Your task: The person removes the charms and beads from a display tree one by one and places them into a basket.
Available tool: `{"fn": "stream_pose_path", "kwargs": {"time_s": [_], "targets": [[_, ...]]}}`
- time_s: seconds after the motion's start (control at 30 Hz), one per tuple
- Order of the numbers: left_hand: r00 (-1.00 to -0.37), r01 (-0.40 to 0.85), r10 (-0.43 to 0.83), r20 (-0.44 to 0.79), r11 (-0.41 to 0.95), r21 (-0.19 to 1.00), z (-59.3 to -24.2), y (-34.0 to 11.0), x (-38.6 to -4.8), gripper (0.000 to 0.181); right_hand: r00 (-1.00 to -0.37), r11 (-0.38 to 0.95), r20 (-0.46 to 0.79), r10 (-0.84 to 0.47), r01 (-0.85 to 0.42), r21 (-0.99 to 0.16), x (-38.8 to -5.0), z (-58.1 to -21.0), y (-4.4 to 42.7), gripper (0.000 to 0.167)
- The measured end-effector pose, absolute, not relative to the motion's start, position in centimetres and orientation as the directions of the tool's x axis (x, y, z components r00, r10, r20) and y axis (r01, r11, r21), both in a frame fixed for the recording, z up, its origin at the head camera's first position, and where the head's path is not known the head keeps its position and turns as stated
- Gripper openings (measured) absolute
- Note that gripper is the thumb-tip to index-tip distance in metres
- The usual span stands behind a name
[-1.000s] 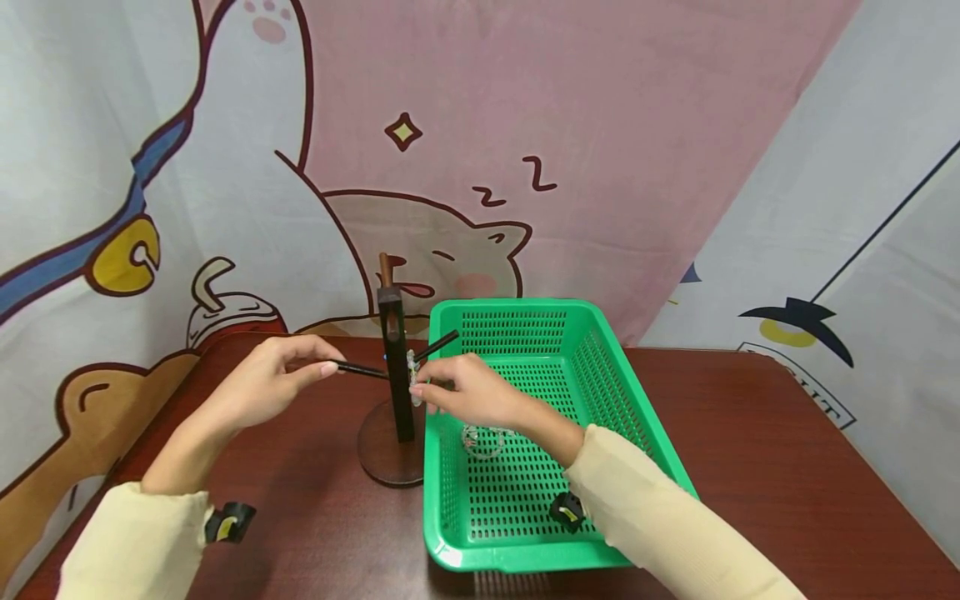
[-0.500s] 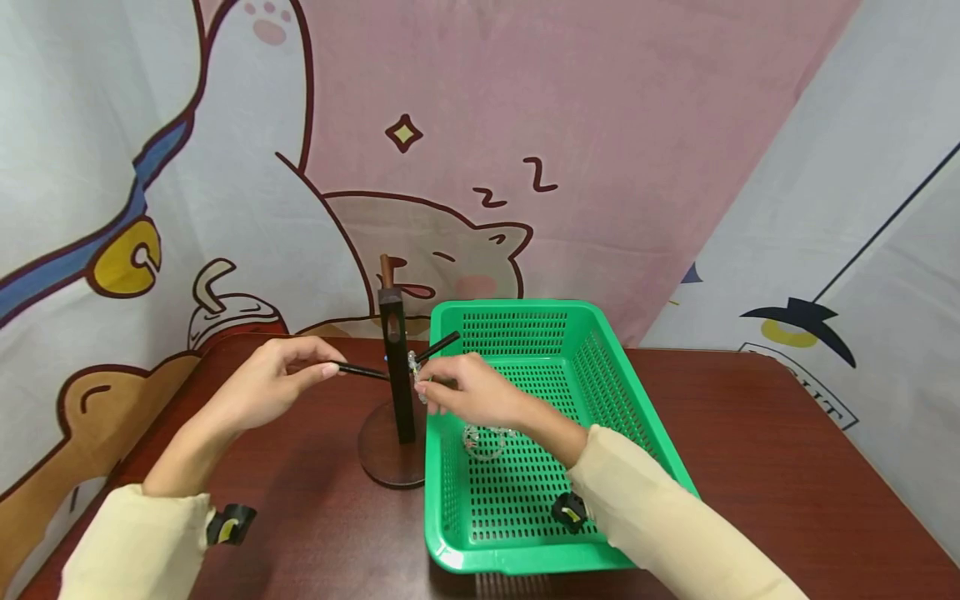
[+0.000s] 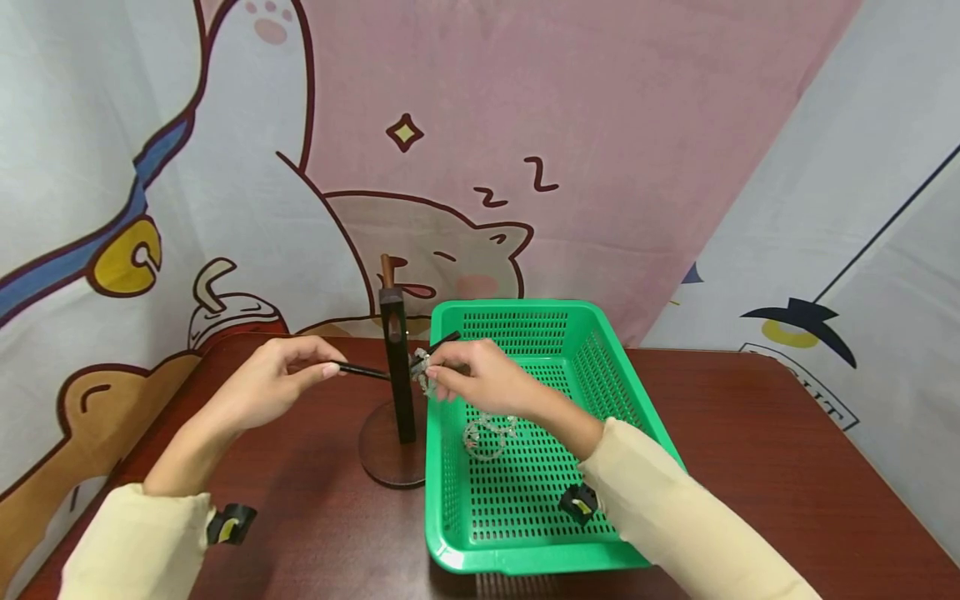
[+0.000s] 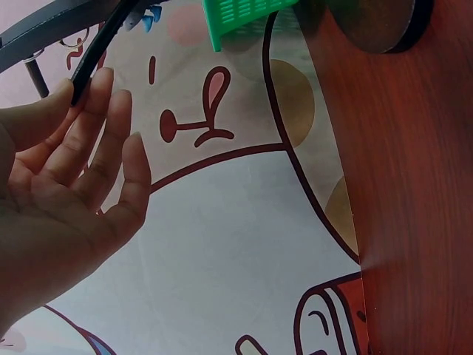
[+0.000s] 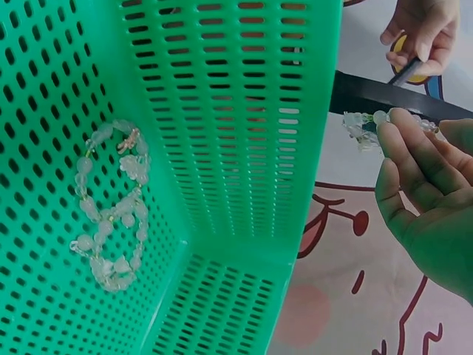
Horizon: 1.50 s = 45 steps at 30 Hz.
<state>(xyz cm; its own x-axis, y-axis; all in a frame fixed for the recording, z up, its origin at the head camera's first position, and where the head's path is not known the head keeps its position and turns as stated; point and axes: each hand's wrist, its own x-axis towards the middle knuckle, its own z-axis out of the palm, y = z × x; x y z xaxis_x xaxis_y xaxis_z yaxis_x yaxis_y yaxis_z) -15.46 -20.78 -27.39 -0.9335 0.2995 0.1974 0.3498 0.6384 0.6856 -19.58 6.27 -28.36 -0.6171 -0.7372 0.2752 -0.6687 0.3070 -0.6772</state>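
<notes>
My left hand [image 3: 270,382] pinches the near left end of a black rod [image 3: 363,370] between thumb and fingertips. That rod reaches the upright post [image 3: 397,367] of a dark wooden stand with a round base [image 3: 390,454]. On the post's other side, my right hand [image 3: 491,382] pinches a bracelet of clear beads [image 3: 420,367], close beside the rod's far end [image 3: 447,337]. The right wrist view shows this bracelet [image 5: 362,129] bunched at the fingertips next to the dark post; whether it loops round the rod cannot be told. Small blue pieces [image 4: 148,18] hang by the stand.
A green perforated basket [image 3: 480,560] stands right of the stand, its left wall close to the base. Inside lie clear beaded bracelets [image 5: 111,207] touching each other. A reddish-brown table [image 3: 757,467] carries everything, with a printed cloth [image 3: 600,167] behind.
My right hand has moved slightly right and up, drawing the bracelet away from the post; it now looks bunched rather than hanging straight. The left hand stays on the rod.
</notes>
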Motion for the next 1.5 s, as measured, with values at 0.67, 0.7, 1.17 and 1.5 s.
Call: {"fn": "stream_pose_path", "kwargs": {"time_s": [0.67, 0.7, 1.17, 1.5], "targets": [[-0.928, 0.365, 0.305, 0.212, 0.638, 0.678, -27.5, -20.8, -15.5, 0.010, -0.672, 0.362, 0.287, -0.682, -0.652, -0.667, -20.2, -26.7, 8.8, 0.013], [-0.928, 0.365, 0.305, 0.212, 0.638, 0.678, -27.5, -20.8, -15.5, 0.010, -0.676, 0.362, 0.287, -0.679, -0.648, -0.670, -20.2, -26.7, 8.9, 0.013], [-0.933, 0.352, 0.302, 0.198, 0.637, 0.686, -27.4, -20.8, -15.5, 0.011, -0.712, 0.394, 0.261, -0.652, -0.612, -0.686, -20.7, -26.9, 10.8, 0.014], [-0.933, 0.350, 0.305, 0.193, 0.630, 0.694, -27.4, -20.8, -15.5, 0.012, -0.725, 0.425, 0.205, -0.658, -0.582, -0.693, -21.1, -29.3, 11.7, 0.014]]}}
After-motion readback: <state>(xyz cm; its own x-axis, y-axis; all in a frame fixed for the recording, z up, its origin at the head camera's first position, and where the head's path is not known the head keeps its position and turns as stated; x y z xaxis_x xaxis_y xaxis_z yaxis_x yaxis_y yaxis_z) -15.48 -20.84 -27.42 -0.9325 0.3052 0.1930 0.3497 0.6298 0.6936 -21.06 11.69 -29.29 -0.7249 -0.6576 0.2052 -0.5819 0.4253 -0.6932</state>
